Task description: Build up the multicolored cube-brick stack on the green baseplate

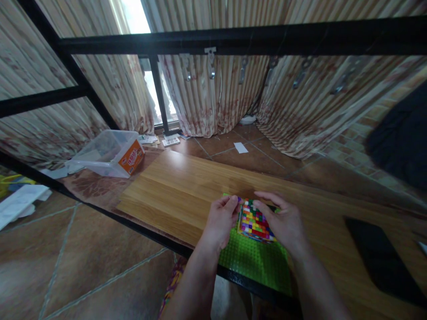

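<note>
A many-coloured block of toy building bricks stands on a green studded baseplate at the edge of the wooden board. My left hand is at its left far corner, thumb and forefinger pinched together. A small purple brick shows at those fingertips, mostly covered by them. Curved over the right side of the bricks is my right hand. Its thumb tip touches or nearly touches the top far edge, and the forefinger is held apart from the thumb. Its other fingers are mostly hidden behind the hand.
The wooden board lies under the baseplate. A dark flat slab rests to the right. A clear plastic bin with an orange label sits at the far left. A black metal frame bar with hooks crosses above, before striped curtains.
</note>
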Demonstrator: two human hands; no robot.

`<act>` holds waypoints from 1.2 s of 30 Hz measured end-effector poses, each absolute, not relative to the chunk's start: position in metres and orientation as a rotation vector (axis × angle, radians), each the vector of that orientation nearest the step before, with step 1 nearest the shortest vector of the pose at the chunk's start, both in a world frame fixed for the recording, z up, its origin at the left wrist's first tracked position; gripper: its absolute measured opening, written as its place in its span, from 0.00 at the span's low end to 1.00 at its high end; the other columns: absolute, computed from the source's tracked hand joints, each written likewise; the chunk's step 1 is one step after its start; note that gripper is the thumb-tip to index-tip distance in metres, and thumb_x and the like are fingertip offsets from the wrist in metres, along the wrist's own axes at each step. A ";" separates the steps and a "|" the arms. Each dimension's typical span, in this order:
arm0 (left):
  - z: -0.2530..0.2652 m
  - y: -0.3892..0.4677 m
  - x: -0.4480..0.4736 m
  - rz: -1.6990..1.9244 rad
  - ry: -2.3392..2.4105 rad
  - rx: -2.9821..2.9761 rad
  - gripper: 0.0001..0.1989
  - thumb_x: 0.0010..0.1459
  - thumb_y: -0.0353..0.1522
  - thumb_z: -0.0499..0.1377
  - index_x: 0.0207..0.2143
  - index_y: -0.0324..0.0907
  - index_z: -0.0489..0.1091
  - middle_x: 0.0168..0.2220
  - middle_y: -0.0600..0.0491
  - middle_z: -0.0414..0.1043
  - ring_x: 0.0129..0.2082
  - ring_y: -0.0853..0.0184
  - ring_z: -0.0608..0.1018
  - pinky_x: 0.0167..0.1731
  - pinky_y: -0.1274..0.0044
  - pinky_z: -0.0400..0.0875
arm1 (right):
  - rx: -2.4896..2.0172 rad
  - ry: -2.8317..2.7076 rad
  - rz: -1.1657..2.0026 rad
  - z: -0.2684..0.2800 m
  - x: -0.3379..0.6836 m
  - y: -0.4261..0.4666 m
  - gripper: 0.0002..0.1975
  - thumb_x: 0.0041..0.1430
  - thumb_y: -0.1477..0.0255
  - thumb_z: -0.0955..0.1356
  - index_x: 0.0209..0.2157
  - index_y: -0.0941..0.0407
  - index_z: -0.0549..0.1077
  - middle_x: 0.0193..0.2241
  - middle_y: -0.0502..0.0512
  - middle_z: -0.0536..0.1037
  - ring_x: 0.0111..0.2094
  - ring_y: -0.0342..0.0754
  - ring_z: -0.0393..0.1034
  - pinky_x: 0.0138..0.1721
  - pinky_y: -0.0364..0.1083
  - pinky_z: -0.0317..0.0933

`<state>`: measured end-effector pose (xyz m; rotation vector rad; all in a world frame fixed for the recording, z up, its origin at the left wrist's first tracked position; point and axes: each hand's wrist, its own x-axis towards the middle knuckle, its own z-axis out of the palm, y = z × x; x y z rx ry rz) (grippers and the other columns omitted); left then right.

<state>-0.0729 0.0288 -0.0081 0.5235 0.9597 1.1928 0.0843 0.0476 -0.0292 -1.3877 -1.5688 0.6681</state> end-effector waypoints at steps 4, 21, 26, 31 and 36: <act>-0.008 0.027 -0.068 1.152 0.909 0.552 0.20 0.48 0.44 0.67 0.25 0.36 0.68 0.19 0.60 0.60 0.14 0.82 0.53 0.17 0.81 0.41 | -1.242 -1.681 0.648 -0.018 0.079 0.043 0.10 0.59 0.63 0.69 0.39 0.49 0.81 0.43 0.55 0.79 0.47 0.52 0.73 0.51 0.54 0.65; -0.005 0.030 -0.076 1.229 0.963 0.499 0.16 0.49 0.41 0.67 0.30 0.35 0.74 0.22 0.60 0.60 0.15 0.83 0.53 0.16 0.81 0.39 | -1.389 -1.751 0.526 -0.032 0.106 0.048 0.08 0.57 0.64 0.69 0.32 0.50 0.81 0.40 0.54 0.77 0.43 0.53 0.72 0.49 0.55 0.65; -0.006 0.030 -0.078 1.238 0.967 0.490 0.17 0.49 0.41 0.68 0.30 0.35 0.74 0.22 0.59 0.60 0.14 0.83 0.53 0.16 0.82 0.37 | -1.396 -1.964 0.351 -0.029 0.103 0.050 0.08 0.58 0.66 0.68 0.30 0.50 0.80 0.38 0.55 0.78 0.42 0.54 0.71 0.47 0.56 0.64; -0.006 0.031 -0.079 1.233 0.958 0.484 0.17 0.49 0.41 0.67 0.30 0.34 0.74 0.22 0.59 0.60 0.14 0.83 0.52 0.16 0.82 0.37 | -1.421 -2.012 0.275 -0.028 0.095 0.052 0.08 0.57 0.67 0.68 0.29 0.50 0.80 0.38 0.55 0.78 0.41 0.55 0.71 0.46 0.55 0.64; -0.005 0.030 -0.080 1.237 0.961 0.485 0.16 0.51 0.40 0.66 0.30 0.34 0.74 0.22 0.59 0.60 0.14 0.83 0.53 0.16 0.82 0.38 | -1.444 -1.942 0.333 -0.031 0.094 0.055 0.08 0.57 0.66 0.68 0.28 0.50 0.79 0.37 0.54 0.78 0.41 0.53 0.71 0.46 0.55 0.63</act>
